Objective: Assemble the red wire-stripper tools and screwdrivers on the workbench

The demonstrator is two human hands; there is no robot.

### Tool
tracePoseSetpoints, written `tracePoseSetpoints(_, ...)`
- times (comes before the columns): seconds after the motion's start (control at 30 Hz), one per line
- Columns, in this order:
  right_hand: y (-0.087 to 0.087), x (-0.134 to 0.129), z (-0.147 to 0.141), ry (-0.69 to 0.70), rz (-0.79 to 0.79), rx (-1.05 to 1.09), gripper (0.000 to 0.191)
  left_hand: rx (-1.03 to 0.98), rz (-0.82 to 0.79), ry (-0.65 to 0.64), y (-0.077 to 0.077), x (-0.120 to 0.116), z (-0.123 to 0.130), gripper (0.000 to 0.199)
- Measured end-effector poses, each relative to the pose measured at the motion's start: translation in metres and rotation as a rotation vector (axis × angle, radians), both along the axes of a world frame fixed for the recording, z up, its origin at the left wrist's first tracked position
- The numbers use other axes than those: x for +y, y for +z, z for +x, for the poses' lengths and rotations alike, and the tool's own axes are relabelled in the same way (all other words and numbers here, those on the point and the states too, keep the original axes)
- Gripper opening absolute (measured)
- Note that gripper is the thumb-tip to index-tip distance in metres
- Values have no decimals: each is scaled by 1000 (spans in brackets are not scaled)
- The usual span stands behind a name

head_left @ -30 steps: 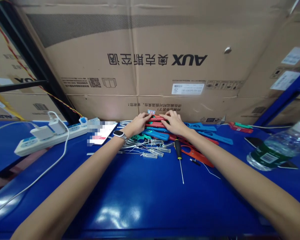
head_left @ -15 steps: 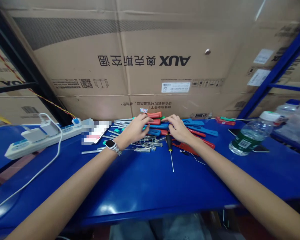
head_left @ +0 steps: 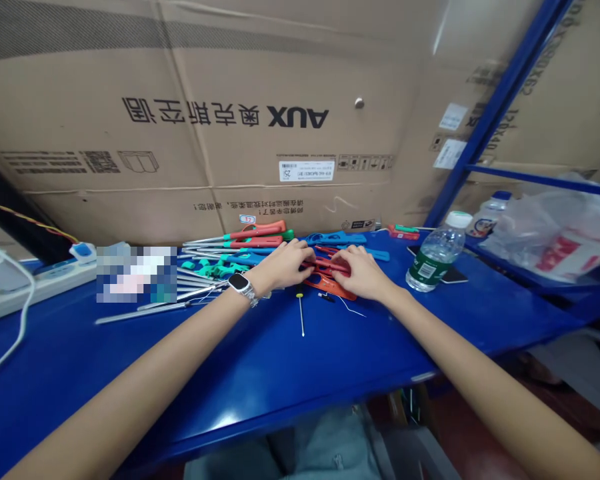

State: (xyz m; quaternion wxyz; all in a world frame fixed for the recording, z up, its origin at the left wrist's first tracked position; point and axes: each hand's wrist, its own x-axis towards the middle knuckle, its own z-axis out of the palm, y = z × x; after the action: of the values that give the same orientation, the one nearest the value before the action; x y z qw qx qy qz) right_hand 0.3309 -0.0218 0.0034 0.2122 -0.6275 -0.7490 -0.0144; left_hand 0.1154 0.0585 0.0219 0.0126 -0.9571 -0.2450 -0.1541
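My left hand point(head_left: 286, 268), below a wristwatch point(head_left: 240, 283), has its fingers curled at the left end of a red plastic handle piece point(head_left: 325, 262). The fingers of my right hand point(head_left: 364, 273) close around the right end of the same piece. Beneath lies an orange-red handle piece point(head_left: 337, 288). Blue handle pieces point(head_left: 337, 238) lie behind my hands. Left of them are red-handled tools point(head_left: 257, 230) with long metal shafts and green clips point(head_left: 220, 268). A screwdriver point(head_left: 301, 313) points toward me, its handle hidden by my left hand.
A water bottle point(head_left: 437, 253) stands at the right beside a dark phone point(head_left: 453, 275). Farther right is a plastic bag point(head_left: 570, 230). A power strip point(head_left: 55, 283) with a white cable lies at the left. A large cardboard box point(head_left: 220, 160) stands behind the blue table point(head_left: 260, 373).
The view has turned right. Both hands have come nearer the front of the pile, onto the red pieces; my left hand now covers the screwdriver's handle.
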Motion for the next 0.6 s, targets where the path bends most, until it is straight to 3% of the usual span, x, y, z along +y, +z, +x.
tracePoseSetpoints(0.13,3,12,1,-25,-78,-45,36,53,-29,72,4,16,9,22)
tracePoseSetpoints(0.33,4,25,5,42,-110,3,25,109,-98,56,11,33,20,24)
tracePoseSetpoints(0.6,-13,33,19,164,-2,487,16,-83,-99,-12,11,36,22,16)
